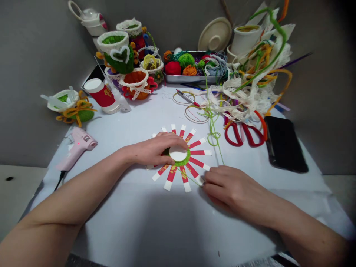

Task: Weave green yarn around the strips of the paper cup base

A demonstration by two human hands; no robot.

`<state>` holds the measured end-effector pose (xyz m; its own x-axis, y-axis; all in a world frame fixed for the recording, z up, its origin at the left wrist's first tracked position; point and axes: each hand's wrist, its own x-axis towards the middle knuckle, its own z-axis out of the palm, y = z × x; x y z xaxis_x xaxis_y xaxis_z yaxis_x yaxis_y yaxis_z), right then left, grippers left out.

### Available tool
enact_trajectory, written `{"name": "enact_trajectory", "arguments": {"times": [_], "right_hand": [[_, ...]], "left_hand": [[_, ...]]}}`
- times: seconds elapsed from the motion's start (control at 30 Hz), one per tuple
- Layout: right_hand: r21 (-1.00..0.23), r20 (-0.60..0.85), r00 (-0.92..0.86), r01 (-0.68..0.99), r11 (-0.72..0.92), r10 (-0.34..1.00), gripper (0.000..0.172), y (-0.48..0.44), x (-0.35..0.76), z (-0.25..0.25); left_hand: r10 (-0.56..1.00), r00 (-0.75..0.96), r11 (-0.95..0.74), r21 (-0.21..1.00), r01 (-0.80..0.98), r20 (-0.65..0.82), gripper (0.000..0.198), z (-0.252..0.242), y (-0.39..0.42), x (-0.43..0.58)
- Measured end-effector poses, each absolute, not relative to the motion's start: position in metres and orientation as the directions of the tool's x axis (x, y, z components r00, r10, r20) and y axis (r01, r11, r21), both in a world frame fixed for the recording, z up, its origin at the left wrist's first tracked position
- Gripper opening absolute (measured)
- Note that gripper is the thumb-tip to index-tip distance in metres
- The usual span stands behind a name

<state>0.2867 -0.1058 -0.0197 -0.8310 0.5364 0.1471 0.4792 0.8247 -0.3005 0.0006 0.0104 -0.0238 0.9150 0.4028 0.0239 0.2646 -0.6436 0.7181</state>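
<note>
- The left hand (157, 149) lies palm down with fingers curled, clasping the left side of the red-and-white paper cup cut into radiating strips (178, 153).
- The right hand (230, 189) sits just right of the cup's near strips, fingertips drawn together in an apparent pinch on a thin green yarn strand (193, 180); the exact grip is partly hidden.
- A green yarn band (189, 157) encircles the cup's white round base.
- Handling: judged light and thin. The strips should bend easily and may crease. Take hold at the base, not the strip tips.
- The cup lies flat near the middle of the white-covered table (139, 230), between both hands.
- Left of the left hand lies a pink hot-glue gun (79, 146).
- Right and far of the right hand lie red-handled scissors (244, 135) and a black rectangular phone (286, 144).
- At the far edge stands a metal tray of coloured yarn balls (191, 77), with a tangled pile of white lace (244, 92) to its right.
</note>
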Motion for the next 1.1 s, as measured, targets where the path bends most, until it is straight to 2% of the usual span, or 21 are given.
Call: {"name": "enact_trajectory", "arguments": {"times": [0.17,0.3,0.4,0.5,0.67,0.87,0.97,1.1], "right_hand": [[-0.254,0.201,-0.711,0.626,0.737,0.674,0.03,-0.096,0.293,-0.023],[-0.381,0.208,-0.626,0.656,0.652,0.752,0.026,-0.085,0.292,-0.032],[-0.464,0.265,-0.432,0.726,0.507,0.862,0.024,-0.079,0.285,-0.042],[-0.519,0.278,-0.286,0.759,0.393,0.917,0.021,-0.076,0.278,-0.052],[-0.53,0.215,-0.264,0.777,0.339,0.94,0.019,-0.074,0.272,-0.056],[-0.54,0.224,-0.272,0.765,0.351,0.936,0.019,-0.075,0.272,-0.054],[-0.54,0.248,-0.308,0.743,0.395,0.919,0.018,-0.076,0.274,-0.052],[-0.553,0.321,-0.392,0.662,0.507,0.862,0.015,-0.08,0.278,-0.046]], "left_hand": [[0.402,0.916,-0.642,0.716,0.273,0.011,0.037,-0.023,0.01,0.001],[0.4,0.917,-0.645,0.714,0.273,0.011,0.037,-0.023,0.009,0.0],[0.378,0.926,-0.647,0.718,0.257,0.009,0.038,-0.024,0.008,0.0],[0.355,0.935,-0.655,0.716,0.24,0.011,0.035,-0.023,0.006,0.001],[0.369,0.928,-0.685,0.689,0.239,0.045,0.037,-0.019,-0.002,0.006],[0.543,0.838,-0.685,0.605,0.406,0.053,0.055,-0.023,-0.014,0.016],[0.549,0.835,-0.684,0.594,0.423,0.039,0.052,-0.023,-0.013,0.016],[0.494,0.869,-0.671,0.65,0.357,0.034,0.041,-0.021,-0.004,0.011]]}}
